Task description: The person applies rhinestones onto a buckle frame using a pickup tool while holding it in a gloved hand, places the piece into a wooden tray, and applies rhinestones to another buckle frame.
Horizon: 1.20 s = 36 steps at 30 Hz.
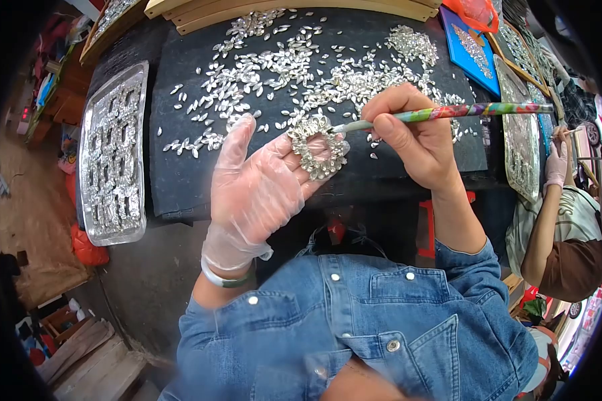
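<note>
My left hand (254,184), in a clear plastic glove, is turned palm up. Across its fingers lies an oval ring-shaped ornament (303,152) set with clear rhinestones, and the thumb stands apart from it. In my bare right hand (415,137) is a thin brush (468,111) with a multicoloured patterned handle, pinched between thumb and fingers. Its tip meets the upper right part of the ornament, or is just above it; I cannot tell which. Behind both hands, loose leaf-shaped rhinestones (284,60) are scattered over a dark mat (180,177).
On the left stands a clear tray (140,230) of several rhinestone ornaments; another tray (528,184) is on the right. A blue board (458,57) holds more stones at the back right. Wooden frames (287,10) line the far edge. A co-worker's gloved hand (556,167) shows at right.
</note>
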Each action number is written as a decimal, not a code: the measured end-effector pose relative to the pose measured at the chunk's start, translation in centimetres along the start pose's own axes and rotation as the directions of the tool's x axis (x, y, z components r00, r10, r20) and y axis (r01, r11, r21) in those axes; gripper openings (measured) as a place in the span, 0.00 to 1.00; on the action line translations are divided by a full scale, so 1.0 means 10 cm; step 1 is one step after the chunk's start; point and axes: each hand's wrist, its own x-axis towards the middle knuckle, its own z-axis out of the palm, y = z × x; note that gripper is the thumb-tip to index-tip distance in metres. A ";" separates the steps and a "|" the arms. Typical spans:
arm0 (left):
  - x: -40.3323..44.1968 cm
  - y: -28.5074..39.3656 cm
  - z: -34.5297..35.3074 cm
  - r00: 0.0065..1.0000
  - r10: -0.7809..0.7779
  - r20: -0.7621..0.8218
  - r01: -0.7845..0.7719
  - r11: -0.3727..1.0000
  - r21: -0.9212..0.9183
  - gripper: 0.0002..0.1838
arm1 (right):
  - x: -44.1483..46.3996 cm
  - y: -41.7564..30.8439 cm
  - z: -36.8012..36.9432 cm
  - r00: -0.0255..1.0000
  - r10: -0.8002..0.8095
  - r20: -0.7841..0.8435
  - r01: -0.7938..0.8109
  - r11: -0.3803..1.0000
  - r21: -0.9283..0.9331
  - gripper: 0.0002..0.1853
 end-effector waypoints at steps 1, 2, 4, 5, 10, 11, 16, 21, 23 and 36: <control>0.00 0.00 0.00 1.000 0.001 -0.004 -0.001 1.000 0.003 0.37 | 0.00 0.00 0.00 1.000 0.003 0.004 -0.003 1.000 -0.008 0.04; 0.00 0.00 0.00 1.000 0.001 -0.004 -0.001 1.000 0.004 0.37 | 0.00 0.00 -0.01 1.000 0.003 0.004 -0.003 1.000 -0.008 0.04; 0.00 0.00 0.00 1.000 -0.001 -0.007 0.001 1.000 -0.001 0.37 | 0.00 0.00 -0.03 0.999 -0.011 0.046 0.013 0.998 -0.056 0.04; 0.01 0.00 0.00 1.000 -0.001 -0.008 0.001 1.000 -0.003 0.37 | 0.01 0.00 -0.04 0.998 -0.017 0.067 0.022 0.997 -0.080 0.04; 0.00 0.01 0.00 1.000 -0.002 0.027 0.002 1.000 -0.013 0.37 | 0.01 0.00 -0.01 0.998 -0.050 0.025 0.051 0.998 -0.043 0.04; 0.01 0.00 0.00 0.999 -0.005 0.040 0.005 1.000 -0.016 0.37 | 0.00 -0.01 -0.02 0.998 -0.057 0.001 0.057 0.998 -0.025 0.03; 0.00 -0.02 0.10 0.999 0.019 -0.044 -0.020 1.000 -0.020 0.43 | -0.04 -0.07 -0.18 0.948 0.042 -0.316 -0.001 0.992 0.128 0.04; -0.01 -0.07 0.13 0.999 0.033 -0.037 -0.033 0.999 0.016 0.43 | -0.29 0.00 -0.38 0.928 0.151 -0.342 -0.147 0.988 0.038 0.05; 0.02 -0.13 0.18 0.999 -0.002 -0.036 0.004 0.999 0.033 0.43 | -0.34 0.02 -0.36 0.932 0.140 -0.333 -0.147 0.989 0.003 0.05; 0.06 -0.21 0.14 0.991 -0.136 -0.008 0.137 0.989 0.048 0.44 | -0.34 0.13 -0.27 0.972 -0.081 -0.221 0.049 0.988 -0.146 0.03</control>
